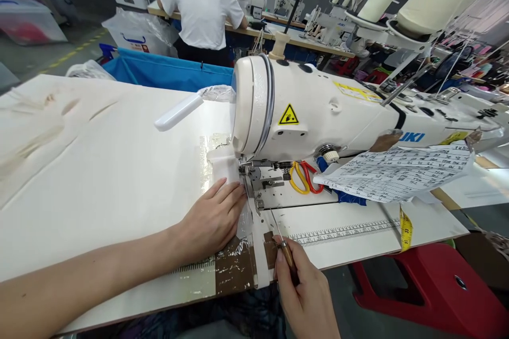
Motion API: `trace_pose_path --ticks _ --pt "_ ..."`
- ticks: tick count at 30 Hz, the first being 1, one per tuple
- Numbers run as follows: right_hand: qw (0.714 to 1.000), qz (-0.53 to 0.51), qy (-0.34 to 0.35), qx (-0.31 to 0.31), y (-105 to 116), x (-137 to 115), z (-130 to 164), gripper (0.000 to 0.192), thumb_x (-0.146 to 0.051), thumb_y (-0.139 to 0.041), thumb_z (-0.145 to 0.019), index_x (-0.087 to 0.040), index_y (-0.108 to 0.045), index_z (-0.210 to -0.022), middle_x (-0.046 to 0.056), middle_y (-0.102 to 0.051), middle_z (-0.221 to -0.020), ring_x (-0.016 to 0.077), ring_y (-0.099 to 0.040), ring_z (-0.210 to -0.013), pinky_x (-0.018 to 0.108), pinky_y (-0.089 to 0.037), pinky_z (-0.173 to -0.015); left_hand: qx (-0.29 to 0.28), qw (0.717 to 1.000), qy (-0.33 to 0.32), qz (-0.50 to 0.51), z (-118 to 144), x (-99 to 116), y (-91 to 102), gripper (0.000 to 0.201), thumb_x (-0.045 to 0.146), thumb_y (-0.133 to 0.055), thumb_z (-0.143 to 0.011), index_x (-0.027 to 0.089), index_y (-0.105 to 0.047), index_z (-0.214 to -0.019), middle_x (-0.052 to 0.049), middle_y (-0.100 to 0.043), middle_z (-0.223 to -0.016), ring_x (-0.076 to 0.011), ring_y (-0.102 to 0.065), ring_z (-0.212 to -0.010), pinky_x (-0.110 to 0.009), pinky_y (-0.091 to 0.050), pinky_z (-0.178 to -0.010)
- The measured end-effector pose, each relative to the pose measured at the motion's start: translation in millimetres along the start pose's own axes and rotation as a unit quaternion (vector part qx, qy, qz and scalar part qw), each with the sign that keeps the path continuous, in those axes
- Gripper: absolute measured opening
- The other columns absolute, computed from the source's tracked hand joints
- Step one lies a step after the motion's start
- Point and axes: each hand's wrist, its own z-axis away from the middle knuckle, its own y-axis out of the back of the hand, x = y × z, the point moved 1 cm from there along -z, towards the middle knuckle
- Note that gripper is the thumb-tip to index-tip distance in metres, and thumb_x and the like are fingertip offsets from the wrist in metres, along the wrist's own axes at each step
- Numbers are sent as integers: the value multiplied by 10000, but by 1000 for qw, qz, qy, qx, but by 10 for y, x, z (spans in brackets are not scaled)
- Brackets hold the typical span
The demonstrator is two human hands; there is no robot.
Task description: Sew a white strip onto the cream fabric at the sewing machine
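My left hand [212,214] lies flat with fingers stretched, close to the needle area of a white sewing machine [310,95]. Its fingertips press on white fabric [223,163] beside the presser foot. A narrow white fabric strip [260,254] runs from the machine down to the table's front edge. My right hand [306,288] is closed around the wooden handle of an awl [288,258], whose thin metal point reaches up toward the machine's metal guide [259,204]. Brown tape [235,267] covers part of the table under the strip.
Scissors [306,177] with yellow and red handles lie behind the needle area. A written sheet [397,172] hangs at the machine's right, above a printed ruler [342,230]. A red stool [429,286] stands lower right. A person in a white shirt [201,5] sits beyond the blue bin [170,69].
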Motion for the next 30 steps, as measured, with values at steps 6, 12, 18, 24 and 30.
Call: trace_pose_path --ticks 6,12,18,24,30 --pt "999 -23 -49 7 -35 -41 12 362 -455 -390 -1036 -254 -667 -1152 58 -740 -852 184 -694 -608 201 -500 -472 -15 1000 -3 -2 4 14 9 451 216 -331 -991 22 -601 -1296 -196 -598 -1338 -310 -537 -1260 -464 -389 -1114" --pt "999 -28 -44 -7 -20 -20 6 346 -439 -395 -1035 -247 -662 -1143 61 -732 -858 181 -695 -644 190 -456 -446 -27 1000 -7 4 12 25 12 470 219 -324 -990 -4 -578 -1316 -224 -574 -1357 -333 -530 -1266 -477 -404 -1106" --pt "999 -21 -30 7 -36 0 22 339 -433 -397 -1033 -248 -655 -1153 53 -732 -844 180 -679 -613 203 -489 -483 -32 999 1 20 17 25 7 488 234 -320 -993 -17 -550 -1343 -234 -558 -1373 -346 -510 -1294 -484 -407 -1114" --pt "999 -30 -28 8 -46 17 28 341 -434 -405 -1032 -234 -655 -1150 78 -747 -911 186 -708 -673 195 -483 -468 -32 999 6 26 4 22 17 483 249 -327 -993 -8 -563 -1328 -228 -563 -1367 -345 -515 -1290 -486 -429 -1100" --pt "997 -50 -59 26 -73 5 42 384 -496 -427 -1018 -232 -656 -1179 83 -760 -932 207 -726 -732 207 -508 -468 -35 999 1 15 -6 -8 15 470 237 -329 -995 2 -564 -1326 -214 -569 -1367 -328 -517 -1289 -479 -424 -1107"
